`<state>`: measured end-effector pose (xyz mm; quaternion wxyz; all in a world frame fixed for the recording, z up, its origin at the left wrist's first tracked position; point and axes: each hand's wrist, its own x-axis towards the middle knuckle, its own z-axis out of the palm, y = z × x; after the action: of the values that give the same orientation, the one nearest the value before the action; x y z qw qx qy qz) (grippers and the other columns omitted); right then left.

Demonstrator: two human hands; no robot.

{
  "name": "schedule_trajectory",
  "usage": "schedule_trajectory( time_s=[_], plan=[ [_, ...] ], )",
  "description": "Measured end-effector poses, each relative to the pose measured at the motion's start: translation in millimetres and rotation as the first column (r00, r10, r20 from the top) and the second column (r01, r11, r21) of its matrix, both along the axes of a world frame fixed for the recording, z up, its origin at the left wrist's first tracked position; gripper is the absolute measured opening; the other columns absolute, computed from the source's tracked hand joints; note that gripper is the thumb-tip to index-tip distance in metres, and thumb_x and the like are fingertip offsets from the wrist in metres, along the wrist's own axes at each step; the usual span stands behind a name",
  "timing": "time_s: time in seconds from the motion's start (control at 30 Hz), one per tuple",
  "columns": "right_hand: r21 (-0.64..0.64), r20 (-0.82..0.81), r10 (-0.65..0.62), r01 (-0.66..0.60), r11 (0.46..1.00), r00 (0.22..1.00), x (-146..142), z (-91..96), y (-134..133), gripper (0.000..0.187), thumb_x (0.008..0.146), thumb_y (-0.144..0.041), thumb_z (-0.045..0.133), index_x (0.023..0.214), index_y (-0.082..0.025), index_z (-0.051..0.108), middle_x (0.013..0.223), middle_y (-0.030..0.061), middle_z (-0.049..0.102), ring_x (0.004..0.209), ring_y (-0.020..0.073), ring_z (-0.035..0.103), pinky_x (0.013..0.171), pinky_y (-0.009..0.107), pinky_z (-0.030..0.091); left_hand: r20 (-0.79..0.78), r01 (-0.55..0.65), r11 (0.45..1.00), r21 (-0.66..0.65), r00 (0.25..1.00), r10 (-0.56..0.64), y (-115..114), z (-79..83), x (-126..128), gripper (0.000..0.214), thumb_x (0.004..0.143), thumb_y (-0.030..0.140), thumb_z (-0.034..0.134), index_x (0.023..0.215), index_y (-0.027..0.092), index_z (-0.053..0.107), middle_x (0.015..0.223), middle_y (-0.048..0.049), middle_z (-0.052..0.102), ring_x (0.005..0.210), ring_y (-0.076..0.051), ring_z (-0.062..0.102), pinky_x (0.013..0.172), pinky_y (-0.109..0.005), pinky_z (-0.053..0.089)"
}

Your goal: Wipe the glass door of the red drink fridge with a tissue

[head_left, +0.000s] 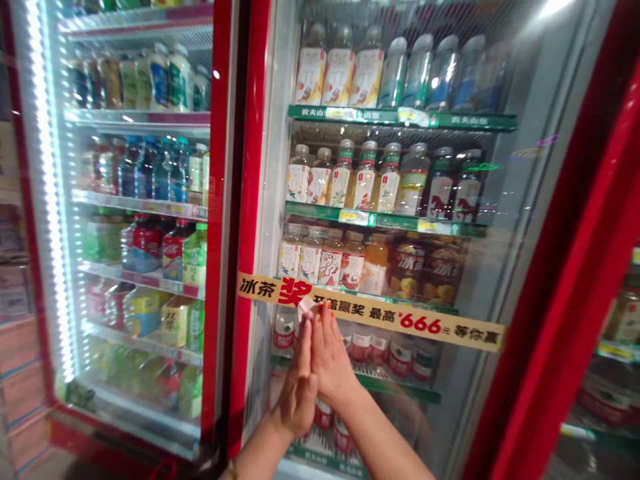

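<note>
A row of glass-fronted drink coolers fills the background; at the left a lit cooler [220, 133] stands with bottles and cartons on its shelves, and its red frame borders the middle cooler [257, 100]. Across that one's glass door runs a pale yellow strip [367, 311] with dark and red lettering, its long axis going left to right and dipping slightly toward the right end. Left of the strip's middle, a small white scrap [306, 307] shows at the fingertips, over the strip in this view; it is too blurred to tell which way it points. Just below it is the left hand [296, 393], fingers straight, pointing up and toward the far side, across the strip's length. The right hand [333, 363] lies against it on the right, angled up and leftward, its fingertips reaching a little higher and overlapping the strip's lower part. The two hands are together, palm to palm; I cannot tell whether the scrap is pinched between them or whether the fingers touch the strip. The longer part of the strip extends rightward from the hands toward the slanting red frame [575, 300], with more bottles [625, 320] at the far right.
</note>
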<state>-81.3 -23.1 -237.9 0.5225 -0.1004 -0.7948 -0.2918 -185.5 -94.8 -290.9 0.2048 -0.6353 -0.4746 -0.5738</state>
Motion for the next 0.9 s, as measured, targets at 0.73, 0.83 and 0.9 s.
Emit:
schedule_trajectory(
  time_s=[0.73,0.83,0.9],
  plan=[
    [-0.156,-0.314,-0.413,0.383,0.911,0.855,178,-67.7,41,0.075,0.109,-0.046,0.049,0.179,-0.027,0.026,0.186,0.0041,0.025,0.174,0.0338,0.022,0.142,0.065,0.015,-0.234,-0.467,0.852,0.238,0.823,0.517,7,9.3,-43,0.095,0.108,0.067,0.038,0.179,0.017,0.001,0.189,-0.0114,-0.006,0.177,-0.03,-0.006,0.146,-0.058,0.004],
    [-0.162,-0.323,-0.423,0.39,0.906,0.847,181,-73.4,42,0.078,0.107,-0.043,0.053,0.179,-0.029,0.026,0.186,0.0048,0.026,0.173,0.0375,0.025,0.14,0.07,0.018,-0.109,-0.53,0.832,0.163,0.829,0.549,19,11.4,-32,0.102,0.108,0.063,0.043,0.176,0.005,-0.005,0.186,-0.0241,-0.01,0.177,-0.038,-0.009,0.143,-0.067,0.002],
    [-0.168,-0.315,-0.426,0.392,0.905,0.848,184,-74.2,42,0.079,0.106,-0.041,0.054,0.179,-0.031,0.026,0.186,0.0048,0.027,0.172,0.0385,0.027,0.139,0.072,0.021,-0.251,-0.478,0.858,0.189,0.821,0.513,21,-1.1,-15,0.105,0.104,0.074,0.041,0.177,0.007,0.006,0.188,-0.0197,0.004,0.178,-0.035,0.001,0.145,-0.06,0.003]
  ],
)
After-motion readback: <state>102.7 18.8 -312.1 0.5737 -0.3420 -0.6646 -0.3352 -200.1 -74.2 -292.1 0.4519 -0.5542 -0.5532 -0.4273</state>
